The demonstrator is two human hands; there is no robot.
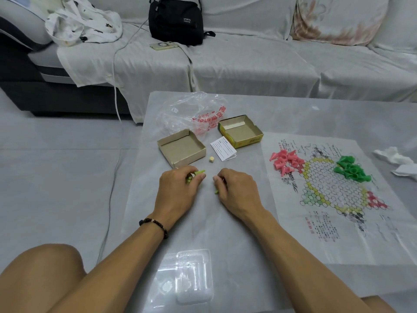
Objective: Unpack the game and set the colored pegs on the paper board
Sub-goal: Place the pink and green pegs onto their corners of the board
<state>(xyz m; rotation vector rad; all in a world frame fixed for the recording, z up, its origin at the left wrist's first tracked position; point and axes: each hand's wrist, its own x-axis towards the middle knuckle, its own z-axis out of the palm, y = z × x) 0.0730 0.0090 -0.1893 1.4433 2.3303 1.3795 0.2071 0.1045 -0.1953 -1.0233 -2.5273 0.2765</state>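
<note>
The paper board lies flat on the right of the low table. A heap of pink pegs sits at its upper left and a heap of dark green pegs at its upper right. At the table's middle, left of the board, my left hand grips several yellow-green pegs, some poking out between thumb and fingers. My right hand is curled beside it, with a yellow-green peg showing under its fingers. Most of those pegs are hidden by my hands.
Two open cardboard box halves, a folded leaflet, a small die and a crumpled plastic bag lie behind my hands. A clear plastic tray sits at the near edge. Crumpled tissue lies far right. A sofa stands behind the table.
</note>
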